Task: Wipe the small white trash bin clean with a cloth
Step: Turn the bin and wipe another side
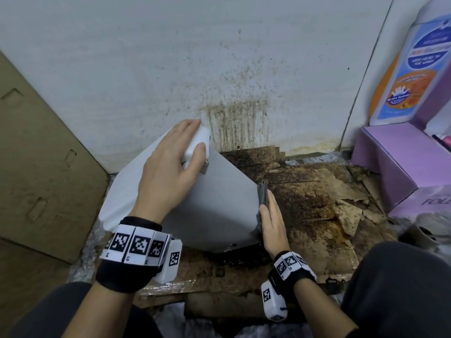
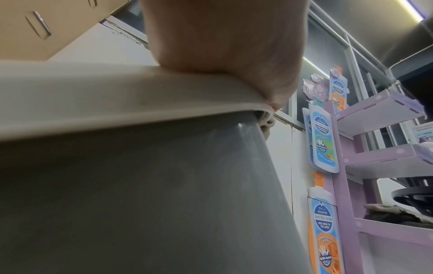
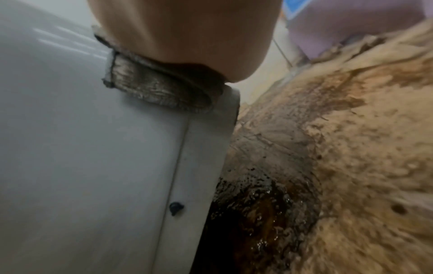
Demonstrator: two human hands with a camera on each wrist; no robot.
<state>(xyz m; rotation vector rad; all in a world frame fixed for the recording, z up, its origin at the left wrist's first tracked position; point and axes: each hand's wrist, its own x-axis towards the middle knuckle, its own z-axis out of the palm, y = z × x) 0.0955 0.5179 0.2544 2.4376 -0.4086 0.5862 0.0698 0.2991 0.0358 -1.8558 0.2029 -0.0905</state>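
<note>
Down at floor level, the floor [image 1: 80, 259] shows only as a pale grey strip at lower left of the head view; most of it is covered by flattened cardboard [image 1: 317, 215], torn and soaked with dark brown stains across the centre and right. A wet, glossy black patch [image 3: 262, 213] sits just beside the base of the white bin [image 1: 214, 211], which rests tilted on that cardboard at centre frame. At the right edge a purple box [image 1: 390, 162] stands on the floor against the wall, touching the cardboard's ragged edge. A brown cardboard panel [image 1: 44, 154] leans at far left.
</note>
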